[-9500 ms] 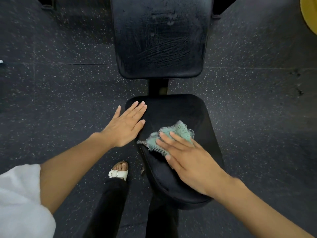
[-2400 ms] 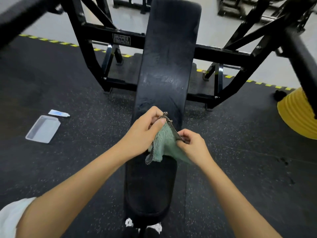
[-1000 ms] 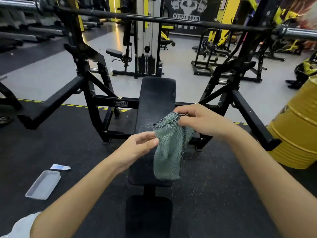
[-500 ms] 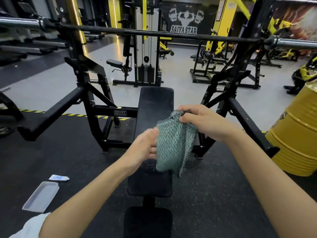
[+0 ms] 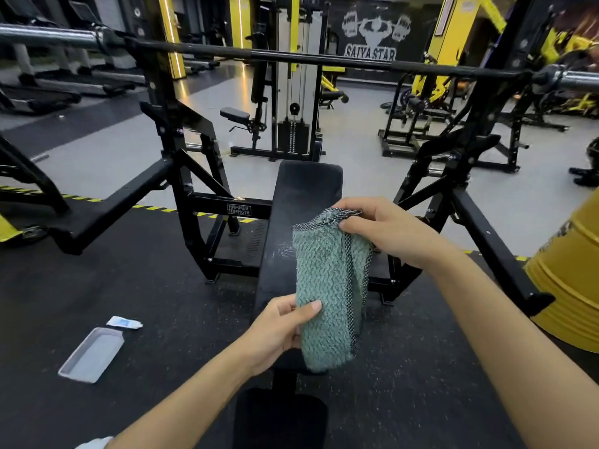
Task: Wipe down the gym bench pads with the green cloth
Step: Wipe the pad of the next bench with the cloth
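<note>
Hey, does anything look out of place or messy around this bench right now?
Two things lie loose on the black floor left of the bench: a grey tray and a small white-and-blue packet beside it. The back pad shows pale streaks near the green cloth.

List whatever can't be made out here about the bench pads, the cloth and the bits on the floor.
- Head view: back pad, much of its near part hidden behind the green cloth that the left hand and right hand hold.
- Head view: seat pad, cut off by the bottom edge.
- Head view: white packet beside the grey tray, print too small to read.
</note>
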A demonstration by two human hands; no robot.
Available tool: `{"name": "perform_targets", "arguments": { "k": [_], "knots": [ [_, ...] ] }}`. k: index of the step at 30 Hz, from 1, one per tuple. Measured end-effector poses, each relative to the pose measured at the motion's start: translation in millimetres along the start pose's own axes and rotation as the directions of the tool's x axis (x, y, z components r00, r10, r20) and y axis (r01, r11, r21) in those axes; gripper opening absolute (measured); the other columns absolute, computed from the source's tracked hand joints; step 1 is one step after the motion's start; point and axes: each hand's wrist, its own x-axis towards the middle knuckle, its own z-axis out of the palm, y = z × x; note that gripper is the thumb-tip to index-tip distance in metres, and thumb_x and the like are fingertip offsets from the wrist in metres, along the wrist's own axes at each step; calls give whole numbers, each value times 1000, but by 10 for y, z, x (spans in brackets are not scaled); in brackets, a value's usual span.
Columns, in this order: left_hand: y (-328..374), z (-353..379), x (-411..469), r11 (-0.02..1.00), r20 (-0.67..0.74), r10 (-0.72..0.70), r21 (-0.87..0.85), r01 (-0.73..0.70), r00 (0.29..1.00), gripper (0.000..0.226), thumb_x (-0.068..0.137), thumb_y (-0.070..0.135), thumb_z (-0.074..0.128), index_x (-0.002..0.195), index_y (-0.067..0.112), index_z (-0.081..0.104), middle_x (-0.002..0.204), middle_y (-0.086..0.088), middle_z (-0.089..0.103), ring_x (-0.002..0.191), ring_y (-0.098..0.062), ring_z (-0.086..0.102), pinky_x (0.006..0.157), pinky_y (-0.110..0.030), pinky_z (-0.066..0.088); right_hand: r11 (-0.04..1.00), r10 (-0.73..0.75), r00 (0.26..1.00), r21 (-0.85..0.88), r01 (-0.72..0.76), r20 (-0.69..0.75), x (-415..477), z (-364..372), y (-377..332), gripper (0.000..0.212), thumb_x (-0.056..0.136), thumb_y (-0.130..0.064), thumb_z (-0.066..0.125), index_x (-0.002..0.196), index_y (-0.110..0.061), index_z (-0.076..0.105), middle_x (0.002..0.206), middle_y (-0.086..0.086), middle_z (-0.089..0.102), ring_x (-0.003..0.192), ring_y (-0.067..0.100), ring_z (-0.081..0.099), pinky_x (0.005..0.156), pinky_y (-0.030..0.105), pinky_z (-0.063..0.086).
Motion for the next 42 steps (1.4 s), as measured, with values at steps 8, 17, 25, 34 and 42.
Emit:
{"name": "perform_targets", "arguments": {
  "k": [8, 17, 25, 34, 42],
  "knots": [
    [114, -201, -6, 940, -29, -274, -219, 262, 961, 43, 102, 37, 34, 129, 11, 55, 121, -14, 68, 110, -28, 66, 99, -53, 48, 974, -123, 975, -165, 154, 183, -40, 124, 21, 34, 96, 0, 48, 112, -19, 71, 102, -7, 72, 82, 22, 68, 71, 34, 53],
    [395, -915, -94, 889, -5, -302, -362, 280, 953, 65, 90, 55, 34, 103, 10, 77, 115, -15, 70, 94, -29, 71, 76, -42, 60, 892, -85, 899, -369, 261, 429, 18, 764, 185, 48, 84, 0, 53, 117, -30, 70, 133, -22, 57, 134, -11, 34, 117, 33, 28],
    [849, -1845, -261, 986, 23, -148, -77, 149, 989, 33, 84, 36, 51, 99, 21, 77, 99, -2, 70, 79, -17, 64, 68, -32, 46, 948, -140, 989, -297, 119, -52, 773, 1352, -83, 30, 89, -21, 67, 118, -27, 64, 113, -19, 66, 109, -8, 55, 96, 8, 37],
    [1232, -2930, -373, 829, 38, 73, 554, -81, 997, 35, 105, 17, 37, 131, 27, 59, 125, 10, 67, 118, -5, 60, 98, -22, 47, 975, 121, 987, -175, -139, -110, 1764, 2336, -193, 42, 76, -37, 79, 105, -27, 50, 111, -15, 61, 106, -1, 58, 81, 15, 41],
    [1342, -3414, -181, 619, 49, 169, 772, -144, 984, 39, 99, 10, 48, 106, 41, 71, 104, 36, 66, 99, 8, 63, 92, -15, 46, 964, 184, 972, -168, -208, -145, 2150, 2633, -183, 29, 72, -38, 82, 88, -25, 62, 97, -12, 66, 92, 2, 61, 77, 21, 48]
  ]
}}
